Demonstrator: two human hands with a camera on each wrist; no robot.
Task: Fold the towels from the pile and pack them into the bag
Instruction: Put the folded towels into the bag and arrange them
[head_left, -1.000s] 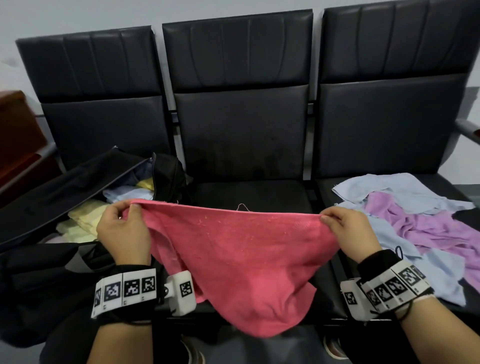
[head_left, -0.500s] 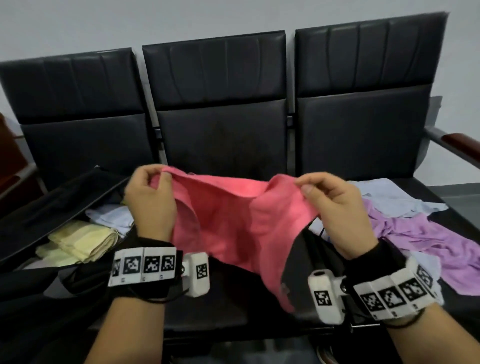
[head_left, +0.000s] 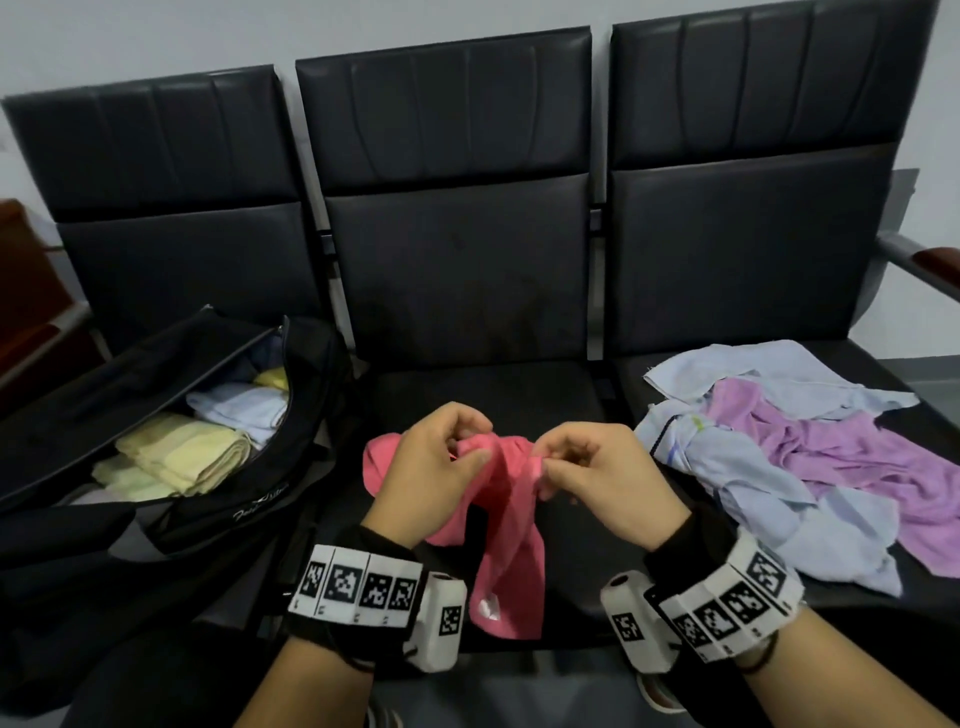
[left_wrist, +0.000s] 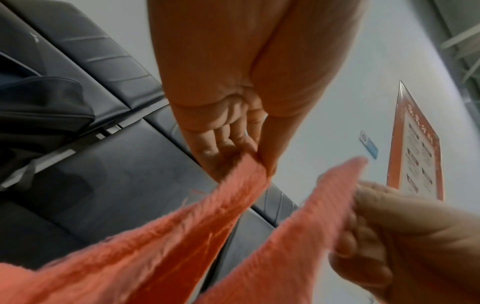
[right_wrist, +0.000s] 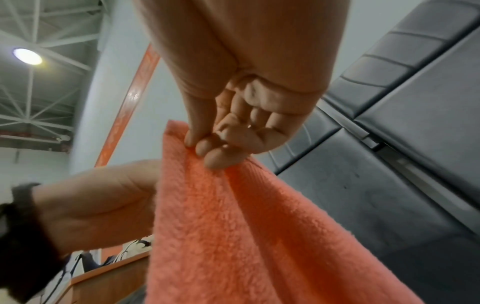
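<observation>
We held the pink towel (head_left: 511, 525) over the middle seat (head_left: 493, 384), our left hand (head_left: 431, 467) and right hand (head_left: 602, 473) each pinching one top corner, the two corners just beside each other. The towel hung doubled, its long axis running down from our fingers (right_wrist: 221, 160). The open bag (head_left: 171, 441) lay nearer our left hand, the unfolded pile (head_left: 810, 457) nearer our right.

A waiting hall: joined black seats (head_left: 457, 249), truss ceiling (right_wrist: 39, 26) (poster (left_wrist: 415, 144) on wall).
</observation>
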